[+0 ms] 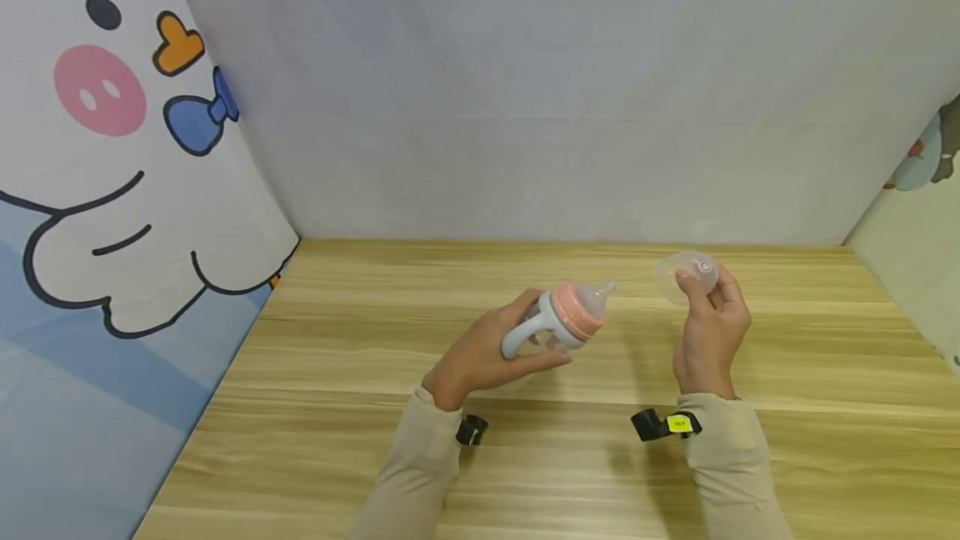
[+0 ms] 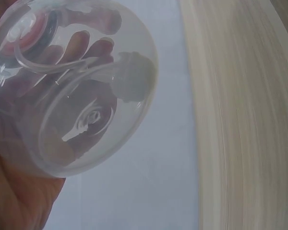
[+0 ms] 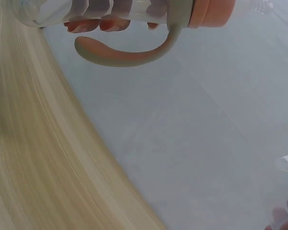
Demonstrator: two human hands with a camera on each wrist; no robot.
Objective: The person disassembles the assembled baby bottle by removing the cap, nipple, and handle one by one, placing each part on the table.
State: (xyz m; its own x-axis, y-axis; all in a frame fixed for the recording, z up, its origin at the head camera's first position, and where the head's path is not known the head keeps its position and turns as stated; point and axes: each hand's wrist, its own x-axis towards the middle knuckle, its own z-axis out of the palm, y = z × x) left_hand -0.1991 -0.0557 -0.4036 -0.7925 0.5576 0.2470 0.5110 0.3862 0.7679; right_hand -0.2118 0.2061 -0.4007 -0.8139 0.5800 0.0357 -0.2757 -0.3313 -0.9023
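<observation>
My left hand point(image 1: 476, 348) grips a clear baby bottle point(image 1: 576, 311) with a pink collar, a pale grey handle point(image 3: 129, 60) and a clear teat pointing up and to the right. Its fingers wrap round the body; their tips show beyond it in the right wrist view. Through the rounded base of the bottle point(image 2: 101, 148), the left wrist view shows a straw with a weighted end. To the right, apart from the teat, my right hand point(image 1: 712, 336) pinches a clear, round bottle cap point(image 1: 667, 280) between thumb and fingers.
Both hands are above a wood-grain table point(image 1: 337, 440). A pale cloth wall point(image 1: 562, 107) rises along its far edge. At the left stands a panel with a cartoon bird point(image 1: 97, 165); another printed panel point(image 1: 922, 248) is at the right.
</observation>
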